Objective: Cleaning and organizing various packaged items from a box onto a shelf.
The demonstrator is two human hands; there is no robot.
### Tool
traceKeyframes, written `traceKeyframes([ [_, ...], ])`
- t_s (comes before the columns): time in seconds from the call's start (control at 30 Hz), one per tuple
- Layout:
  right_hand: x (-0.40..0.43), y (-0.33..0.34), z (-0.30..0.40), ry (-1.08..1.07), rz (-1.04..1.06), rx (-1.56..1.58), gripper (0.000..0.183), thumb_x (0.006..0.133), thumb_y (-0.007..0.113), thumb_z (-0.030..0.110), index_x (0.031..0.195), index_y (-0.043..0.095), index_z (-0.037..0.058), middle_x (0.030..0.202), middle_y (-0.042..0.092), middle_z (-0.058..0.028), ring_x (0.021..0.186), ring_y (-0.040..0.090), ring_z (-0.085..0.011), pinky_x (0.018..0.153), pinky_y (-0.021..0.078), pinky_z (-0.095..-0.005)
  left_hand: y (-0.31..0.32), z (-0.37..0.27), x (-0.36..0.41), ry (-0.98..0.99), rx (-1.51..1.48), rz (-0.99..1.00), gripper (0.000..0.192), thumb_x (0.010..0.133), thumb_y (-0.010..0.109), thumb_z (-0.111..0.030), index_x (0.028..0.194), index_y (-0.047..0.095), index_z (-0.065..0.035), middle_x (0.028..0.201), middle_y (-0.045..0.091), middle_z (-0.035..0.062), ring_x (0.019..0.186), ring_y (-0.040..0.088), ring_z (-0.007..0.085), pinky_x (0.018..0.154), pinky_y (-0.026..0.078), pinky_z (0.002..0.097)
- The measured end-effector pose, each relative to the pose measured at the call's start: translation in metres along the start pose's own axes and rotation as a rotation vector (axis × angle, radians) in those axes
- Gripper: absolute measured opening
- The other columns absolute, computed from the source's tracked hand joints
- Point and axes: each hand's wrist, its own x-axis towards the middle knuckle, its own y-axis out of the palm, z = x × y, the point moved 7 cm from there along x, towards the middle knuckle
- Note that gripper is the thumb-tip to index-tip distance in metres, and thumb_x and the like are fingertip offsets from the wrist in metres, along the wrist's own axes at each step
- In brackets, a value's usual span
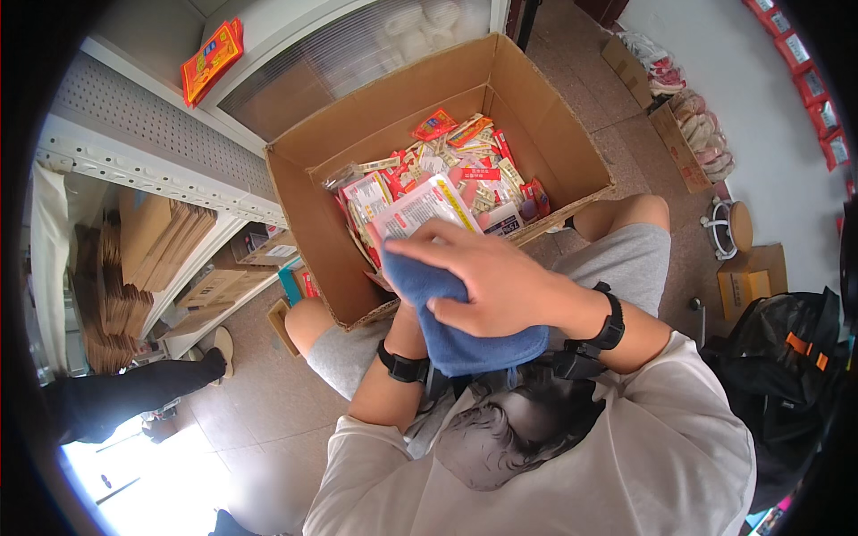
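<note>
A flat packet (422,211), white with red and yellow print, lies face up on my left hand (397,278), whose fingers show past its far edge. My right hand (499,278) grips a folded blue cloth (496,352) and reaches over the packet's near edge. The cloth drapes down over part of my left hand and hides it. Both hands are above the near side of a large open cardboard box (556,127). Inside the box lies a loose heap of small red, white and beige packets (462,151).
Orange-red packets (211,63) rest on a white shelf at upper left. Flattened cardboard (147,241) is stacked on the left rack. A person's dark-trousered leg (147,385) shows at lower left. A round stool (741,226) and a black bag (771,362) stand on the right.
</note>
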Motion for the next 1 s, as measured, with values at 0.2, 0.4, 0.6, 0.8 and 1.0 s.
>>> traceKeyframes([
  [0.2, -0.005, -0.027, -0.019, 0.37, -0.12, -0.379, 0.066, 0.081, 0.067, 0.015, 0.145, 0.051, 0.0075, 0.131, 0.056, -0.0197, 0.089, 0.07, -0.0424, 0.075, 0.059, -0.0481, 0.003, -0.014, -0.011, 0.125, 0.357, -0.139, 0.108, 0.093, 0.026, -0.086, 0.162, 0.024, -0.0027, 0.165, 0.03, 0.0222, 0.151, 0.032, 0.0405, 0.125, 0.024, 0.0528],
  [0.4, -0.002, 0.008, -0.006, 0.047, 0.086, -0.032, 0.069, 0.081, 0.068, 0.015, 0.148, 0.051, 0.0102, 0.132, 0.056, -0.0177, 0.101, 0.067, -0.0396, 0.085, 0.0564, -0.0466, 0.009, -0.009, 0.002, 0.081, 0.055, 0.029, 0.102, 0.097, 0.028, -0.078, 0.164, 0.014, -0.0025, 0.168, 0.025, 0.0224, 0.156, 0.023, 0.0401, 0.127, 0.02, 0.0535],
  [0.6, -0.01, -0.021, -0.024, 0.301, -0.195, -0.333, 0.069, 0.08, 0.068, 0.016, 0.146, 0.052, 0.0102, 0.13, 0.056, -0.0186, 0.096, 0.069, -0.0412, 0.078, 0.0589, -0.0481, -0.007, -0.012, -0.011, 0.106, 0.394, -0.139, 0.099, 0.097, 0.027, -0.077, 0.162, 0.025, -0.002, 0.167, 0.027, 0.0222, 0.155, 0.025, 0.0406, 0.127, 0.019, 0.0538],
  [0.8, -0.009, 0.02, -0.004, 0.037, 0.151, -0.136, 0.075, 0.078, 0.069, 0.016, 0.151, 0.049, 0.0141, 0.131, 0.056, -0.0137, 0.107, 0.066, -0.0358, 0.08, 0.0588, -0.045, -0.008, -0.013, 0.001, 0.088, 0.192, -0.156, 0.095, 0.099, 0.029, -0.073, 0.163, 0.023, -0.0029, 0.168, 0.024, 0.0229, 0.155, 0.026, 0.0396, 0.126, 0.022, 0.052],
  [1.0, -0.024, -0.016, -0.032, 0.274, -0.067, -0.328, 0.07, 0.08, 0.068, 0.016, 0.148, 0.051, 0.012, 0.13, 0.056, -0.0162, 0.099, 0.068, -0.0388, 0.077, 0.0588, -0.0472, -0.001, -0.02, 0.003, 0.192, 0.217, -0.047, 0.091, 0.099, 0.032, -0.066, 0.162, 0.024, -0.0011, 0.167, 0.029, 0.0198, 0.153, 0.03, 0.0384, 0.123, 0.029, 0.0533],
])
